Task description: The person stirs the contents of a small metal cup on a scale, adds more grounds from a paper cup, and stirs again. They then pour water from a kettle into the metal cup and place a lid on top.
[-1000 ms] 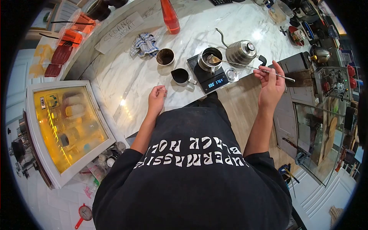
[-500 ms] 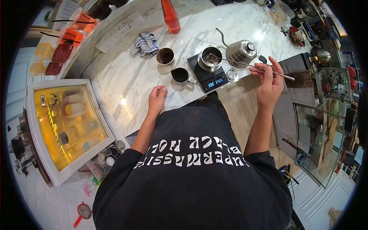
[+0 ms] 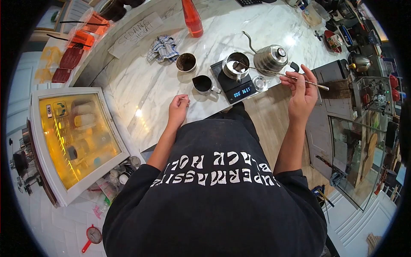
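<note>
A long twisted bar spoon [image 3: 282,75] is held in my right hand [image 3: 301,92], between thumb and fingers. Its far end dips into a metal cup [image 3: 236,75], which has white and dark contents. The cup stands on a black digital scale [image 3: 227,88] with lit blue digits. My left hand [image 3: 177,111] rests by the counter's near edge, fingers curled in, with nothing visible in them. Beyond it stand a small pitcher [image 3: 204,88] of dark liquid and a paper cup [image 3: 186,63] with dark residue inside. A gooseneck kettle [image 3: 272,59] sits beyond the spoon.
A small clear glass [image 3: 259,83] stands at the scale's right edge. Farther back on the marble counter [image 3: 141,85] are a checked cloth [image 3: 163,49], a red bottle [image 3: 192,21] and a handwritten sign [image 3: 135,35]. A glass-fronted fridge [image 3: 79,137] stands at left.
The spoon's end has shifted slightly inside the metal cup, and more white shows there. The scale's digits have dropped from about 372.5 to 363.7. Both hands stay nearly in place.
</note>
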### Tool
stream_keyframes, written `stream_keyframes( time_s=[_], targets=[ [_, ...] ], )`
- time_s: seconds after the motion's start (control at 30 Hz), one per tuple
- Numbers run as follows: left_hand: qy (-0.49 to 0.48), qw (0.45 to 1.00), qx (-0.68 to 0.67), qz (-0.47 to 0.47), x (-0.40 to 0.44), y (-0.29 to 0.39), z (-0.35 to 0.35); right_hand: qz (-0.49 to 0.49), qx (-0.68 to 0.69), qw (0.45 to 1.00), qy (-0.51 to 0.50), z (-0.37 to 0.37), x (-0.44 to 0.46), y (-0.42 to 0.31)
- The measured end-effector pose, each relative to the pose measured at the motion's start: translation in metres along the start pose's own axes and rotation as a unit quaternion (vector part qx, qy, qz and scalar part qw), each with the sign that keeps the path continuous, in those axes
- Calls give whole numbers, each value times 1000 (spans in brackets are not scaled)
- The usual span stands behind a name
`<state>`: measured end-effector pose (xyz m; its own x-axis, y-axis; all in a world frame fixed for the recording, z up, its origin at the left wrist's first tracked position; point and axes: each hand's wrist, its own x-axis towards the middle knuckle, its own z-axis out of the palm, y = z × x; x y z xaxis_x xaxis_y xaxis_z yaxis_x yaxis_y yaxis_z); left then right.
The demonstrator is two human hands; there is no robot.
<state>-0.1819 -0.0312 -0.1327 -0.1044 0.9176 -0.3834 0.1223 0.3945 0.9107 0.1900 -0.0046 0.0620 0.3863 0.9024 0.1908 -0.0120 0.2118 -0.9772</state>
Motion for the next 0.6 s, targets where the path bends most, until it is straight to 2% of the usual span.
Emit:
stream_keyframes(
  time_s=[0.3, 0.43, 0.53, 0.6],
  targets=[
    [-3, 999, 24, -22, -4, 5, -3, -85, -85, 992, -28, 19, 1, -24],
    [-3, 1000, -11, -17, -1, -4, -4, -133, -106, 985, -43, 25, -1, -39],
    [4, 999, -27, -18, 4, -9, -9, -157, -112, 981, -18, 21, -4, -48],
    [21, 999, -14, -22, 8, -5, -12, -145, -67, 987, 22, 17, -5, -46]
  ],
)
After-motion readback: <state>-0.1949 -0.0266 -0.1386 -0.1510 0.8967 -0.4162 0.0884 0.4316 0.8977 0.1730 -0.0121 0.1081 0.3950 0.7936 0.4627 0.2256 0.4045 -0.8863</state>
